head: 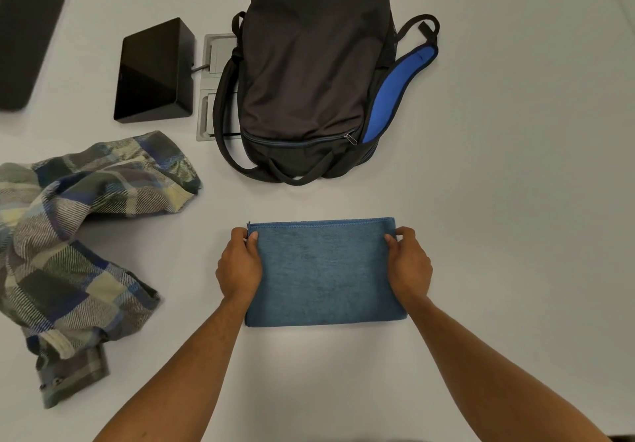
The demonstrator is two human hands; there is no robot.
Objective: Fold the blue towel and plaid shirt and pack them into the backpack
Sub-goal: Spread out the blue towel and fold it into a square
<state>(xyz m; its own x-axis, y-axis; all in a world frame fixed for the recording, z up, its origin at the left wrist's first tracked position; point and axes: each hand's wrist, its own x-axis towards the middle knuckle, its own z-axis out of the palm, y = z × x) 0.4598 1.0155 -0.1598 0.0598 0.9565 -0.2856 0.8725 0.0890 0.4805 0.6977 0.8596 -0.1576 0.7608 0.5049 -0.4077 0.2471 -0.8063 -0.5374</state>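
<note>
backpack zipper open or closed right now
Closed, as far as the view shows: the backpack lies flat, and its visible zipper runs shut with the pull at the end. No opening shows; other zippers cannot be seen.

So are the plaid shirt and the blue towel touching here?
Apart. The head view shows bare table between the shirt and the towel.

1. I've got the towel (324,271) on the table (515,235) right in front, one hand at each end.
2. Backpack (309,74) lies behind it.
3. Shirt (79,235) sits off left.
4. A box (153,70) is left of the backpack.
</note>
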